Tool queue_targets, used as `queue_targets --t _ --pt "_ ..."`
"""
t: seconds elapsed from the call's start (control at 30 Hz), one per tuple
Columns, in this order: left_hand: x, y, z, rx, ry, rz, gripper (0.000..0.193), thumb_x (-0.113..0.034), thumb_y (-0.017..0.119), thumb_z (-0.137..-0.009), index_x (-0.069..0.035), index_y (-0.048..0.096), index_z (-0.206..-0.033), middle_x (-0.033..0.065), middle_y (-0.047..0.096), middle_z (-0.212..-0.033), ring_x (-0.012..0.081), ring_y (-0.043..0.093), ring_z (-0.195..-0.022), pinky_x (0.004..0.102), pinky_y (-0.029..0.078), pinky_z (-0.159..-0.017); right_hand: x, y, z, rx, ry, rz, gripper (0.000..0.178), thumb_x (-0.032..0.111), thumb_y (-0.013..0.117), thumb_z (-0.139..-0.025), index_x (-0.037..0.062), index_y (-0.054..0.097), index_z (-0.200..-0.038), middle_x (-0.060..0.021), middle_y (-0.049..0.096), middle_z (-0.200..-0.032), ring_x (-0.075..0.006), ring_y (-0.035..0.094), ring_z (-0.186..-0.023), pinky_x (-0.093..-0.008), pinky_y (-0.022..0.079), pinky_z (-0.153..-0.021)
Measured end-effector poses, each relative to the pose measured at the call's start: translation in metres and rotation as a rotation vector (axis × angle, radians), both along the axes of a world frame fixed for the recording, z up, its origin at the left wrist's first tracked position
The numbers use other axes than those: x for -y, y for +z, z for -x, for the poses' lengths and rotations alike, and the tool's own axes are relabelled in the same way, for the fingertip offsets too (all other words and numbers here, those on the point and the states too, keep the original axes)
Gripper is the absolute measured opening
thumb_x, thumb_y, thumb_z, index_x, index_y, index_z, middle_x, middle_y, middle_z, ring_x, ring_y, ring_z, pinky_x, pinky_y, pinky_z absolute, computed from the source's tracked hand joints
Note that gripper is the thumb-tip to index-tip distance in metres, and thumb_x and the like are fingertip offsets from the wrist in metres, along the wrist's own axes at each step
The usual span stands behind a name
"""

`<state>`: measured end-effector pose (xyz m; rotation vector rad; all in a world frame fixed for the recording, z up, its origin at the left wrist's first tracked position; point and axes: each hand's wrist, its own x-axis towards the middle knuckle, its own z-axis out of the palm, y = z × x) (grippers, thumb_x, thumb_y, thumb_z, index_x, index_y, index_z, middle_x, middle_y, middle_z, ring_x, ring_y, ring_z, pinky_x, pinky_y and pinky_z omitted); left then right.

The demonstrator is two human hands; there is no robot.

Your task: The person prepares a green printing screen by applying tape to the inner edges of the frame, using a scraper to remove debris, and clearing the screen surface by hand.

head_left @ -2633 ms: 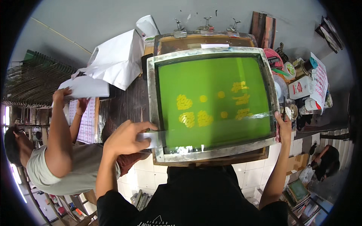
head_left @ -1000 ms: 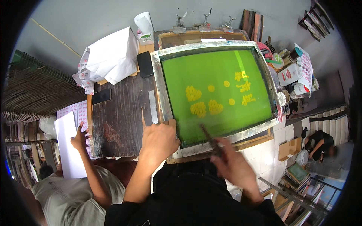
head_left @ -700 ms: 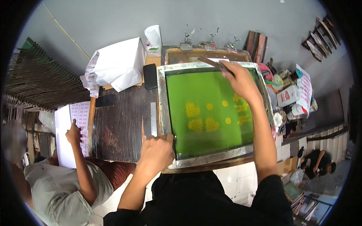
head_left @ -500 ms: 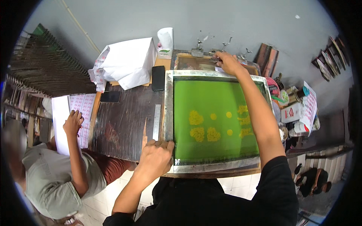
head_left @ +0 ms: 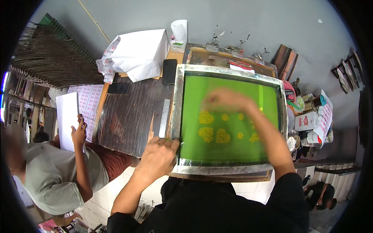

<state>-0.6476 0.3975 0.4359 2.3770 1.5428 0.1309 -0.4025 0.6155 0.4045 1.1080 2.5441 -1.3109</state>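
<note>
A silk-screen frame [head_left: 229,169] with a metal border lies flat in front of me, its green mesh [head_left: 217,153] marked with yellow rounded patches. My left hand [head_left: 159,155] is closed on the frame's left border near the lower corner, fingers curled over it. Over the upper left part of the mesh my right hand [head_left: 225,100] is smeared by motion. Whether it holds or touches anything there I cannot make out. Beyond the frame's far border lie a red-edged item [head_left: 241,65] and a white slip [head_left: 239,69]. Left of the frame rests a steel ruler [head_left: 164,118].
A dark tabletop [head_left: 132,112] carries two phones [head_left: 169,72] and a white paper-wrapped stack [head_left: 138,54]. Metal clamps [head_left: 237,50] stand along the back. Tubs and cans [head_left: 309,105] crowd the right side. At left, a co-worker [head_left: 64,171] handles white sheets [head_left: 67,120].
My right hand has swung from the clamps beyond the far border back over the mesh's left part. My left hand stays on the border. The co-worker's white sheets have been raised a little.
</note>
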Motion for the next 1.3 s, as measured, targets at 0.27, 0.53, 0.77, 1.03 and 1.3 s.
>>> queue_targets --t 0.27,0.53,0.77,1.03,1.3 --pt "-0.006 0.022 0.0 -0.028 -0.1 0.026 0.051 -0.013 0.077 -0.07 0.001 0.065 -0.117 0.0167 0.072 -0.095 0.0316 0.07 -0.095 0.0412 0.048 -0.09 0.094 -0.019 -0.001 -0.138 0.172 0.477 0.029 0.031 0.077 -0.09 0.0031 0.069 -0.092 -0.0059 0.073 -0.091 -0.0141 0.067 -0.081 -0.031 0.053 -0.074" --pt "-0.043 -0.041 -0.086 0.04 -0.118 -0.38 0.062 -0.018 0.077 -0.08 0.002 0.057 -0.135 0.0141 0.07 -0.094 0.0274 0.066 -0.089 0.0385 0.046 -0.084 0.134 0.117 -0.12 -0.756 -0.206 0.118 0.011 -0.003 0.074 -0.086 0.0014 0.072 -0.096 -0.0049 0.072 -0.086 -0.012 0.069 -0.082 -0.0287 0.055 -0.075" --pt "-0.04 -0.094 -0.118 -0.113 -0.194 -0.446 0.06 -0.017 0.068 -0.089 0.005 0.051 -0.142 0.0127 0.067 -0.091 0.0242 0.061 -0.09 0.0372 0.043 -0.084 0.179 0.153 -0.162 -0.876 -0.285 -0.078 0.02 -0.011 0.076 -0.076 -0.0004 0.072 -0.092 -0.0097 0.073 -0.085 -0.0183 0.071 -0.078 -0.0286 0.053 -0.07" --pt "-0.01 0.011 -0.117 0.722 0.11 -0.223 0.064 -0.044 0.064 -0.096 0.003 0.056 -0.139 0.0205 0.068 -0.122 0.0331 0.059 -0.113 0.0431 0.038 -0.103 0.17 0.153 -0.139 -0.63 -0.182 -0.197 0.013 0.01 0.072 -0.091 0.0054 0.072 -0.103 -0.0094 0.074 -0.092 -0.023 0.072 -0.083 -0.034 0.055 -0.073" --pt "0.021 0.093 -0.149 0.72 0.102 -0.551 0.012 -0.003 0.077 -0.074 0.001 0.07 -0.082 0.0142 0.071 -0.095 0.0322 0.067 -0.098 0.0439 0.044 -0.09 0.172 0.142 -0.112 -0.562 0.05 -0.401 0.015 0.01 0.063 -0.094 0.0053 0.064 -0.108 -0.0112 0.066 -0.088 -0.0337 0.066 -0.088 -0.046 0.05 -0.076"
